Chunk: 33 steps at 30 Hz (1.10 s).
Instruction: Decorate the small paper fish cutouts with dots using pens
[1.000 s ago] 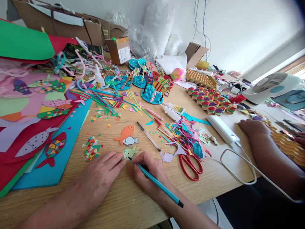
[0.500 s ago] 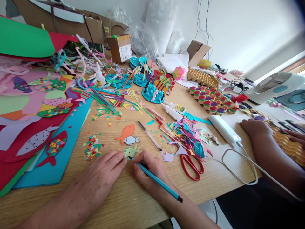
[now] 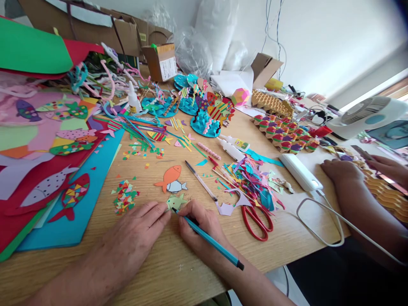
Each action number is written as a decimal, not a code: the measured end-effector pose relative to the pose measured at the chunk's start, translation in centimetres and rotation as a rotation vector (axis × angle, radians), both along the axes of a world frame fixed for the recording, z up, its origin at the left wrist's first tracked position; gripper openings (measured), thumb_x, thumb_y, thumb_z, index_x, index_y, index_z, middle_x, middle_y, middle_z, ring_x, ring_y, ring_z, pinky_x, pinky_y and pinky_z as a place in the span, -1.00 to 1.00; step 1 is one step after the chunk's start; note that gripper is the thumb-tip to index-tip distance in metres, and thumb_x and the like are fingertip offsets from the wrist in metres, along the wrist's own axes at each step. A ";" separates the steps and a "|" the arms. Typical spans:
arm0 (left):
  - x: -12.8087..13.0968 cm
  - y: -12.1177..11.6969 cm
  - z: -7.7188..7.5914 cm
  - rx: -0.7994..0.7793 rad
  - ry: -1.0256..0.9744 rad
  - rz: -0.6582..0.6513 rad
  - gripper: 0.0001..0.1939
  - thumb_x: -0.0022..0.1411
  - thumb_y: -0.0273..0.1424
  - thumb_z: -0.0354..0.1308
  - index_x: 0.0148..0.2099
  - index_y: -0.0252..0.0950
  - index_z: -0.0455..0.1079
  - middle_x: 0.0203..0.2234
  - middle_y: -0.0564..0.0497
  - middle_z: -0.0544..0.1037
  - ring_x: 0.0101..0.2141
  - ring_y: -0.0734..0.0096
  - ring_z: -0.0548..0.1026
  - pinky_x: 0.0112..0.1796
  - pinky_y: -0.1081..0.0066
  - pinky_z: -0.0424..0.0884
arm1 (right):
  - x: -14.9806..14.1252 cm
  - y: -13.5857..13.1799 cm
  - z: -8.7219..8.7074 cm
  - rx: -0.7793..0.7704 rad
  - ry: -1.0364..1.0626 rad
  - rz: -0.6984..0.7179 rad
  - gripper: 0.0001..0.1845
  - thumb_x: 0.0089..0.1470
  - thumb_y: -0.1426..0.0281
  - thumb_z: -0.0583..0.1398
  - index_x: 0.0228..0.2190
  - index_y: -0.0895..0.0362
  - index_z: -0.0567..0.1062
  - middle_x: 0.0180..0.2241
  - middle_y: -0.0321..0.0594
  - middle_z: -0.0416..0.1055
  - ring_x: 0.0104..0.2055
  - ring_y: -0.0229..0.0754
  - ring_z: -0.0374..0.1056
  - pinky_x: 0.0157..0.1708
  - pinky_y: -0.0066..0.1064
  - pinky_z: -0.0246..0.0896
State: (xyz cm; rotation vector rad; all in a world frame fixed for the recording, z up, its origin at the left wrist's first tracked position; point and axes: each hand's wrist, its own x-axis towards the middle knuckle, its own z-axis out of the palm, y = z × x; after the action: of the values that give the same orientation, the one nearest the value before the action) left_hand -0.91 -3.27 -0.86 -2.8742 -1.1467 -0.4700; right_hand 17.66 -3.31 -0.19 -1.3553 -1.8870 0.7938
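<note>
A small light-green paper fish (image 3: 176,201) lies on the table between my two hands. My right hand (image 3: 200,225) grips a blue felt-tip pen (image 3: 212,242) with a black end, its tip resting on the fish. Flat on the wood lies my left hand (image 3: 140,231), fingers stretched out, the fingertips touching the fish's left edge. Just beyond are an orange paper fish (image 3: 172,175) and a grey-blue paper fish (image 3: 175,186), the orange one overlapping it. A clear ballpoint pen (image 3: 200,180) rests to their right.
Red-handled scissors (image 3: 257,227) lie right of my hands beside paper scraps (image 3: 251,178). Left are paper bits (image 3: 125,197) and coloured sheets (image 3: 79,225). A white power bank (image 3: 299,172) with a cable lies near a co-worker's arm (image 3: 363,204). Glue bottles (image 3: 232,149) stand farther back.
At the right, the co-worker's far hand has come into view higher up, holding a dark flat tool over the egg carton. My hands and the felt-tip pen stay almost in place.
</note>
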 end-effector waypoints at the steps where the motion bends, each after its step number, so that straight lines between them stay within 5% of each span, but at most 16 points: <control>1: 0.0 0.0 0.0 0.009 0.001 -0.004 -0.53 0.18 -0.67 -0.26 -0.02 -0.33 0.37 -0.13 -0.07 0.50 -0.12 0.26 0.42 -0.15 0.31 0.41 | 0.0 0.0 0.0 0.003 -0.004 -0.002 -0.90 -0.07 0.51 0.05 -0.50 0.09 0.33 -0.63 -0.39 0.31 -0.62 -0.34 0.22 -0.58 -0.56 0.11; 33: -0.1 0.0 0.1 -0.019 0.030 -0.001 -0.51 0.18 -0.68 -0.28 -0.02 -0.34 0.38 -0.10 -0.06 0.49 -0.10 0.25 0.42 -0.15 0.27 0.44 | 0.1 -0.1 -0.5 0.051 -0.046 -0.006 -0.91 -0.06 0.51 0.05 -0.50 0.10 0.30 -0.63 -0.39 0.28 -0.62 -0.35 0.21 -0.58 -0.57 0.07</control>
State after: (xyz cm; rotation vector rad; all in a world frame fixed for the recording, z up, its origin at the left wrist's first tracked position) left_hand -1.05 -3.29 -0.80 -2.8871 -1.1518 -0.4163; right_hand 17.75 -3.39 -0.74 -1.3576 -1.9248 0.7119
